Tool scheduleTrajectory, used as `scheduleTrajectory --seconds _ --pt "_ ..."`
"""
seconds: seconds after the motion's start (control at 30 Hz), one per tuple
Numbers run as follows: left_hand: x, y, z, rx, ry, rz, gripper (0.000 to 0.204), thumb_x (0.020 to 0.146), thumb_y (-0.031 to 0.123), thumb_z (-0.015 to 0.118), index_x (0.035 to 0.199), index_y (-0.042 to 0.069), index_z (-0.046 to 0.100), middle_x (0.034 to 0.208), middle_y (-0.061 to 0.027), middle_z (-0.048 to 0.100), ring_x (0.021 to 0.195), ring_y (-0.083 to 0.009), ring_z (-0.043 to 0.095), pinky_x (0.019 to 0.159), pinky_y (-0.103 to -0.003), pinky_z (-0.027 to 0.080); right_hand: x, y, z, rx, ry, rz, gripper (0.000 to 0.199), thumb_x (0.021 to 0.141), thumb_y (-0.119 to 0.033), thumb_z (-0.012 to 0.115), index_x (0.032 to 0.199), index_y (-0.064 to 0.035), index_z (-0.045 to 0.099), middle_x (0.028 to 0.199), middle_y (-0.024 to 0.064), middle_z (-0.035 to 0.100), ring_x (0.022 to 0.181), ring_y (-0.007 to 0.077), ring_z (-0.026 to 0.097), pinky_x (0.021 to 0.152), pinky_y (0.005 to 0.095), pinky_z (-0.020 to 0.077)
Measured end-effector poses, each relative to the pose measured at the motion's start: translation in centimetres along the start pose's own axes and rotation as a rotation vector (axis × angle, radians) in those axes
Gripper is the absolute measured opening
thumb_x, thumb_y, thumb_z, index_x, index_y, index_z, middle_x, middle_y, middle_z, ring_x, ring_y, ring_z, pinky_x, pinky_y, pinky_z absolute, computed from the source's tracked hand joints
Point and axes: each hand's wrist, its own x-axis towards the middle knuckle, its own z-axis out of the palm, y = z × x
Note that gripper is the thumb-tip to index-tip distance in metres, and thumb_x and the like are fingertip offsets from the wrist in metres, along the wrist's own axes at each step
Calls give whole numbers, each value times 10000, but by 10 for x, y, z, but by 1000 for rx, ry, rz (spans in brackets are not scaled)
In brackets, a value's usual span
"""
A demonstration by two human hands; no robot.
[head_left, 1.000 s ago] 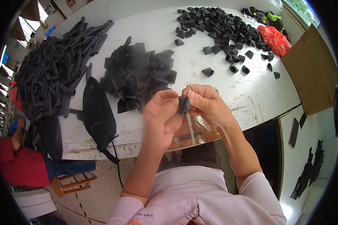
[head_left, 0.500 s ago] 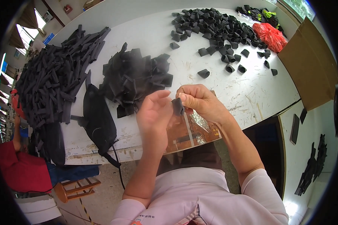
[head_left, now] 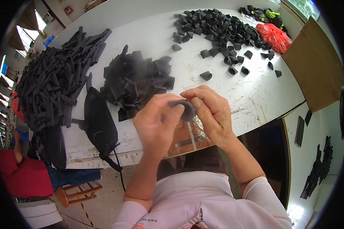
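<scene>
Fingers (head_left: 178, 110) of L hand (head_left: 153, 119) & R hand (head_left: 216, 117) pinch blk fabric loop (head_left: 189, 113) over wht tbl (head_left: 252, 93).

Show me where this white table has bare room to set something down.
The widest bare patch of table lies between the right hand, the scattered black loops and the cardboard. Another lies between the strip pile and the loops, beyond the fabric pile. It is crowded at the left and beside the red bag.
</scene>
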Motion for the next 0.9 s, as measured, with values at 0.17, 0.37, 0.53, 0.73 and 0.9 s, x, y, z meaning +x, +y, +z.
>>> scheduleTrajectory --seconds 0.17,0.37,0.53,0.73,0.9 --pt "-3 -9 -8 -414 51 -134 134 824 60 559 931 -18 581 905 -141 598 824 -187 563 810 -315 441 3 -8 0 -92 -16 -141 142 823 -77 522 923 7 578 736 91 543 604 152 529 523 256 416" --pt "-9 -18 -13 -647 85 -261 124 825 62 554 934 22 598 940 -126 588 873 -197 545 839 -320 414 5 -10 5 -315 -9 -229 185 729 -69 661 875 27 600 749 93 569 598 150 539 497 236 421" --pt "-10 -18 -9 -476 119 -131 115 795 29 587 908 17 604 927 -125 589 851 -172 545 826 -305 413 6 -14 11 -539 88 -426 186 684 -54 677 834 5 585 696 74 540 591 195 531 482 282 422" --pt "-12 -21 -10 -287 90 -37 125 738 -89 552 844 -34 588 925 -110 586 808 -136 544 717 -244 437 2 7 2 -194 -15 -168 124 701 -43 658 810 -11 608 682 64 538 594 176 519 490 267 409" --pt "-7 -12 -10 -268 86 -35 123 748 -49 585 866 -14 597 913 -99 584 801 -138 549 734 -245 434 0 2 6 -257 24 -165 83 718 -37 648 790 -8 618 653 64 539 573 157 515 494 257 403"
